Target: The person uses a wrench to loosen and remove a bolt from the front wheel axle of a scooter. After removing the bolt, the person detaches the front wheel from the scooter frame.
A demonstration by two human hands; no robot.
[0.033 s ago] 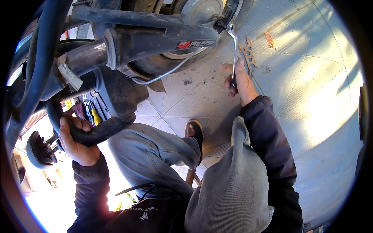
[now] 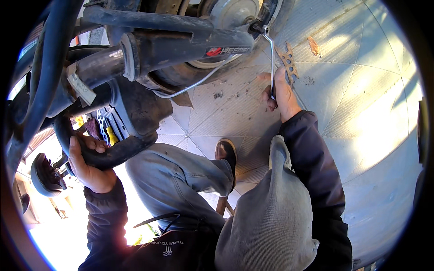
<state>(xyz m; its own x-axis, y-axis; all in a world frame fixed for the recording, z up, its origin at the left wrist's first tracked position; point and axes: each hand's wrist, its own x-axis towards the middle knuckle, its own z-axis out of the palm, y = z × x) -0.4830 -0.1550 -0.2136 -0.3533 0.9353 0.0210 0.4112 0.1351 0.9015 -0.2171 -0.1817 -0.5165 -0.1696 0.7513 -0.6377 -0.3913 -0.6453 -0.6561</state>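
The right hand [image 2: 279, 92] is closed around a bent metal wrench [image 2: 271, 58]; the left hand [image 2: 88, 165] is wrapped around a black suspension arm [image 2: 113, 156].

Dark navy jacket sleeves [image 2: 312, 167], grey-blue trousers [image 2: 176, 180], brown shoe [image 2: 226, 151].

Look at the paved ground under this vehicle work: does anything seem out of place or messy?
Yes. A perforated rusty metal piece lies loose on the paving beside the right hand, and dark crumbs are scattered nearby.

Red-and-white label [image 2: 228, 50] on black shock absorber [image 2: 190, 47]
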